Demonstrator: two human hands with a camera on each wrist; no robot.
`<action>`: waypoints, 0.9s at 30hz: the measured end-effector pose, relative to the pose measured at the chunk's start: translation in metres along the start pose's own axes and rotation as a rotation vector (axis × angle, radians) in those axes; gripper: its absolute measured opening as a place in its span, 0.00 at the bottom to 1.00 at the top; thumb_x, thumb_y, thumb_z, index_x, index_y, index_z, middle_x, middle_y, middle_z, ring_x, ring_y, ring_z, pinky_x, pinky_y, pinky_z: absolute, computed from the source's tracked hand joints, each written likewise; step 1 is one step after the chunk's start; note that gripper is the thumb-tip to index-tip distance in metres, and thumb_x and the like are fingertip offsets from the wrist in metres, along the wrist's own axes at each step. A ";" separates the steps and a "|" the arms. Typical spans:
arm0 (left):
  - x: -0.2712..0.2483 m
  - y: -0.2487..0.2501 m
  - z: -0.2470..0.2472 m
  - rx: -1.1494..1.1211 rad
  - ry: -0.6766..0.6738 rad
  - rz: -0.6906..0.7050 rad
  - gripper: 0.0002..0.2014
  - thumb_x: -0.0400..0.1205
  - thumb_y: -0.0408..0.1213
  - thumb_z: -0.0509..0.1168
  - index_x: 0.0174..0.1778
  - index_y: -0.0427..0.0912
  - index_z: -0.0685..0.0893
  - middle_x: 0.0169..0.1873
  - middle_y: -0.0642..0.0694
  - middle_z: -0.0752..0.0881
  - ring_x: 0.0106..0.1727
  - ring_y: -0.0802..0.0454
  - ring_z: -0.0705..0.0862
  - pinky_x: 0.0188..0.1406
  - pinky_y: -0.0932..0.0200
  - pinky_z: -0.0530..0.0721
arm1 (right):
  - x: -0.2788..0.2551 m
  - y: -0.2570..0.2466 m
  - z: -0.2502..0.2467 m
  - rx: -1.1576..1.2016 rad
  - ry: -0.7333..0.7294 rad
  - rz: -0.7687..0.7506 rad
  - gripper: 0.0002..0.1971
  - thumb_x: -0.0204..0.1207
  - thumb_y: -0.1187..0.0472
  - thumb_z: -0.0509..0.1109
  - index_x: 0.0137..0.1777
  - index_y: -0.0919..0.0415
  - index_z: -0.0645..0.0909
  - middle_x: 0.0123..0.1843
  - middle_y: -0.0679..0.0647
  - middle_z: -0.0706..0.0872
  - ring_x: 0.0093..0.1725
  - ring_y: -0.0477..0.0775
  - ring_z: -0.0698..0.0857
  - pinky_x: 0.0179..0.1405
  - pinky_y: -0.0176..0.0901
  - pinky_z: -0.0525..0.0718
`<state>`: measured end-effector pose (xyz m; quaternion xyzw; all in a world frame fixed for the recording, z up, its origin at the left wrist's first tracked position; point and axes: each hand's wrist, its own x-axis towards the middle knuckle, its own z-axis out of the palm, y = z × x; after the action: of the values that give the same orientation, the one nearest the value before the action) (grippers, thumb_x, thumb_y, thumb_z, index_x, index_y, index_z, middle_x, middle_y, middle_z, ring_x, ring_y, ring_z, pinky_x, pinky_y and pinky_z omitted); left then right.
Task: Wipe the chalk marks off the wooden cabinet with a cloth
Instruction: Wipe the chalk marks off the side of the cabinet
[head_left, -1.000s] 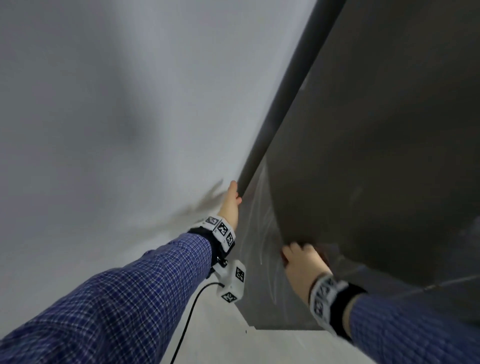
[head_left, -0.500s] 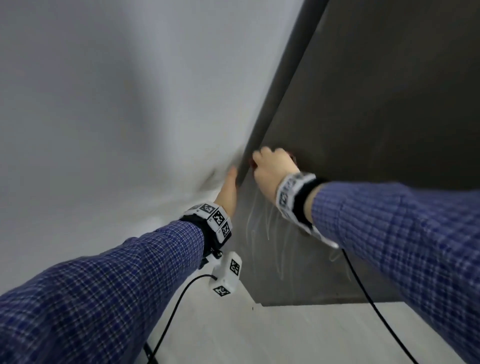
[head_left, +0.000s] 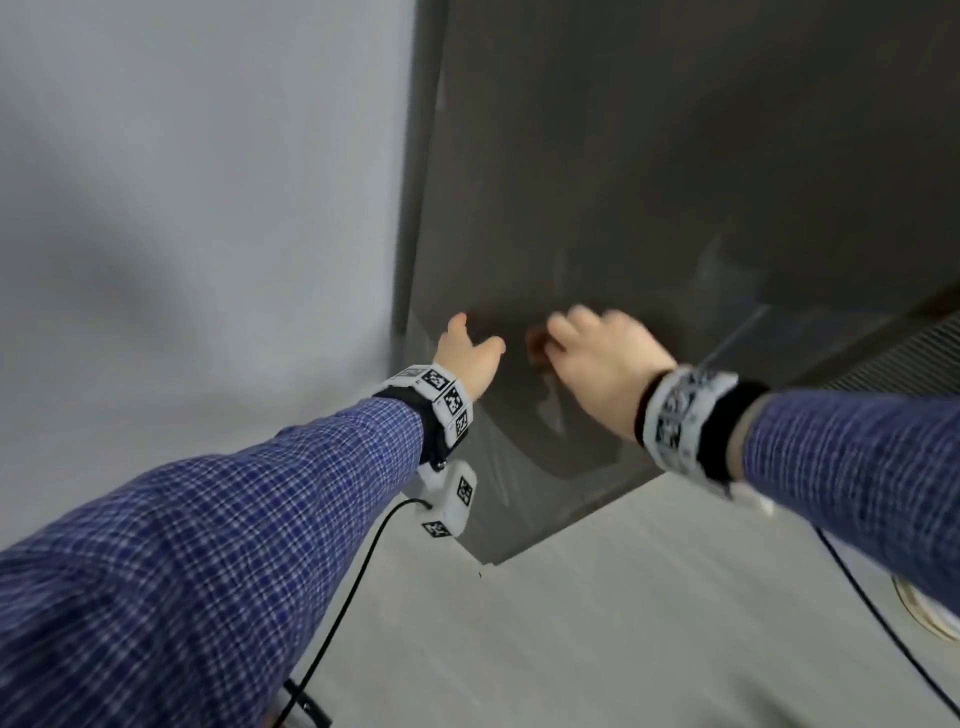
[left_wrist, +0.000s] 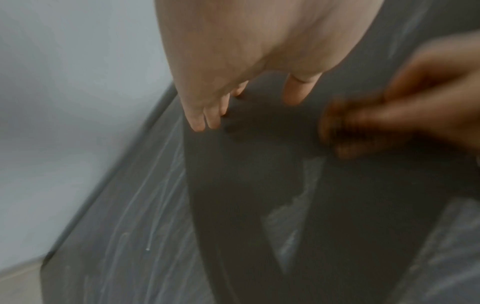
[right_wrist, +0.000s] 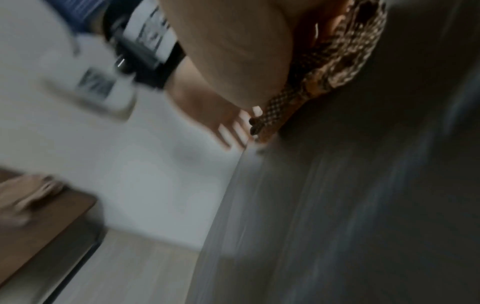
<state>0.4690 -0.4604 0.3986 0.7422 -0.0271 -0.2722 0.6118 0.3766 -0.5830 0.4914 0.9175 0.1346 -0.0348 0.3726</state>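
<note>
Against the dark cabinet (head_left: 649, 197), the right hand (head_left: 602, 364) clutches the brown cloth (right_wrist: 345, 61). Just beside it, the left hand (head_left: 465, 358) rests flat, fingers straight. Chalk marks (left_wrist: 155, 195) streak the panel below.

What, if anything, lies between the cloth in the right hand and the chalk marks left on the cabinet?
Nothing visible. The cloth under the right hand lies on the cabinet; chalk marks are bare below it.
</note>
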 end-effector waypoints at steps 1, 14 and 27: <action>-0.002 0.007 0.004 -0.007 0.013 -0.004 0.42 0.74 0.48 0.64 0.86 0.44 0.62 0.80 0.41 0.72 0.79 0.41 0.73 0.80 0.47 0.69 | 0.005 0.011 -0.014 -0.001 0.052 0.055 0.16 0.70 0.58 0.60 0.48 0.58 0.89 0.54 0.55 0.84 0.49 0.60 0.82 0.33 0.46 0.69; 0.002 -0.016 0.029 -0.061 -0.038 -0.006 0.40 0.82 0.32 0.59 0.90 0.51 0.51 0.87 0.45 0.60 0.86 0.47 0.61 0.78 0.53 0.59 | -0.049 -0.096 0.115 0.160 -0.531 -0.056 0.20 0.84 0.58 0.59 0.74 0.59 0.79 0.77 0.57 0.68 0.71 0.62 0.69 0.63 0.53 0.73; -0.006 -0.017 0.037 -0.018 -0.032 -0.042 0.55 0.67 0.31 0.65 0.90 0.54 0.45 0.87 0.47 0.59 0.85 0.45 0.63 0.70 0.55 0.66 | -0.091 0.044 -0.011 0.103 0.373 0.480 0.25 0.73 0.67 0.59 0.71 0.61 0.80 0.54 0.62 0.78 0.49 0.66 0.76 0.35 0.48 0.60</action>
<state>0.4429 -0.4872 0.3807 0.7327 -0.0189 -0.2968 0.6122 0.3006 -0.6257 0.5436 0.9313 -0.0221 0.2166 0.2919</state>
